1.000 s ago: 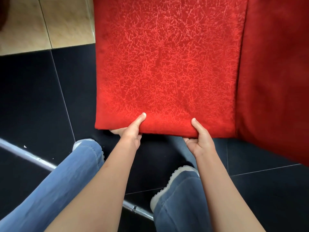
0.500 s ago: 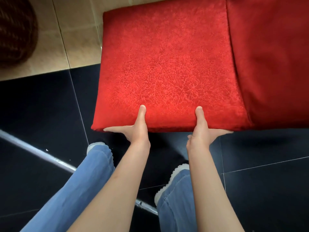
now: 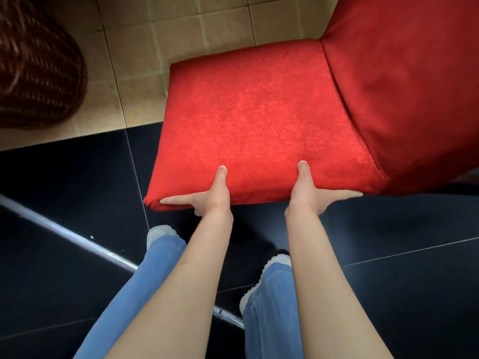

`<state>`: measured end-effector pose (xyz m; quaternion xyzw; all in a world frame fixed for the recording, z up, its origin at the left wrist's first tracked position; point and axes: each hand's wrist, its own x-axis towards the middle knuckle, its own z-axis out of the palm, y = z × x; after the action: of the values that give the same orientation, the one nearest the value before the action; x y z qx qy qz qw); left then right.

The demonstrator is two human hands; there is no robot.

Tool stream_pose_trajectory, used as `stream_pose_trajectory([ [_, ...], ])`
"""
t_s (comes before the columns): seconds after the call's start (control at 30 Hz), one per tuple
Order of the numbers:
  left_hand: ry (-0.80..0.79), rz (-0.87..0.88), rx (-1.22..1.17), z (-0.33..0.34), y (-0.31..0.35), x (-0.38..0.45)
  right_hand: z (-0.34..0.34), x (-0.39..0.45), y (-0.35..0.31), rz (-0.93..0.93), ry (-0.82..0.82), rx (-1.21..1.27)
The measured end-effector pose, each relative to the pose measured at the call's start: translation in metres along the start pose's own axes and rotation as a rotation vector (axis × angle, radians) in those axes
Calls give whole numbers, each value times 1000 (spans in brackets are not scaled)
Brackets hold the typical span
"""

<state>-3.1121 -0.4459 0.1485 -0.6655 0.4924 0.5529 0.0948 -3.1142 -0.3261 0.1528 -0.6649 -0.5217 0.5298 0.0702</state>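
While thumbs press on top and fingers tuck beneath, left hand (image 3: 210,196) and right hand (image 3: 310,194) pinch the red cushion (image 3: 259,120) by its near edge, set apart, likely for level carrying; cushion butts against the red sofa (image 3: 404,84).

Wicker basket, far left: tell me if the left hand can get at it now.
Probably not: the left hand grips the red cushion beside the right hand, and the wicker basket sits far off.
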Motion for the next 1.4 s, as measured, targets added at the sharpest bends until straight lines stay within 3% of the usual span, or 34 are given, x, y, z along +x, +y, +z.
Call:
stream_pose_trajectory([
  [0.43, 79, -24, 54, -55, 27, -24, -17, -66, -24, 125, 49, -134],
  [0.77, -4, 33, 65, -54, 56, -43, -17, -81, -45, -162, -129, -256],
  [1.4, -65, -34, 178, -31, 131, -64, 23, -85, -116, -164, -153, -470],
])
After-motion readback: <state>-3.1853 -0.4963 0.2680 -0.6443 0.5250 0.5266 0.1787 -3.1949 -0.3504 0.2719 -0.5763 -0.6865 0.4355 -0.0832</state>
